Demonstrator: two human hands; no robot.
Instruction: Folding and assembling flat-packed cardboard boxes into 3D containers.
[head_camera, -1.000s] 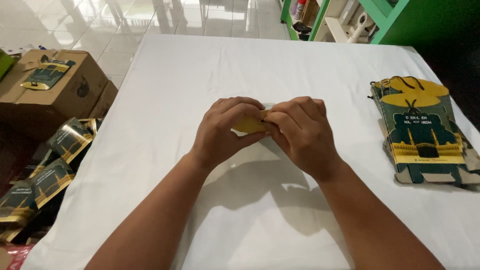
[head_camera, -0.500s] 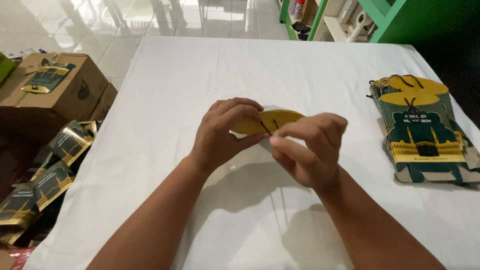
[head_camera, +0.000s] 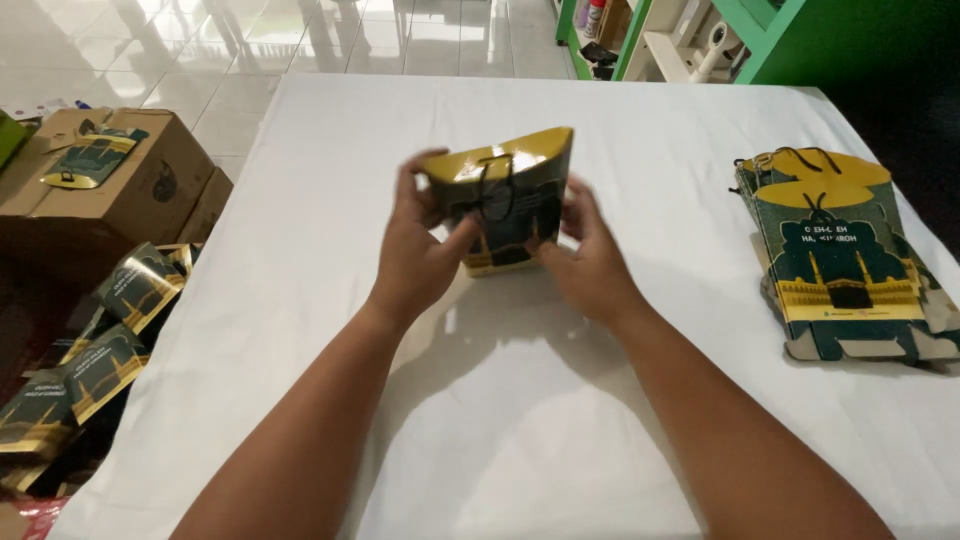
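The small dark green and gold printed paper gift bag (head_camera: 505, 205) is thin card with a slight sheen, its curved gold top catching the light, and it carries a thin black cord handle (head_camera: 493, 190). The stack of flat dark green and gold card bags (head_camera: 845, 265) shows the same smooth printed finish. The white cloth table cover (head_camera: 560, 420) looks matt and smooth with faint creases. The brown corrugated cardboard box (head_camera: 110, 185) is dull and rough. The pale floor tiles (head_camera: 200, 40) are glossy and reflective.
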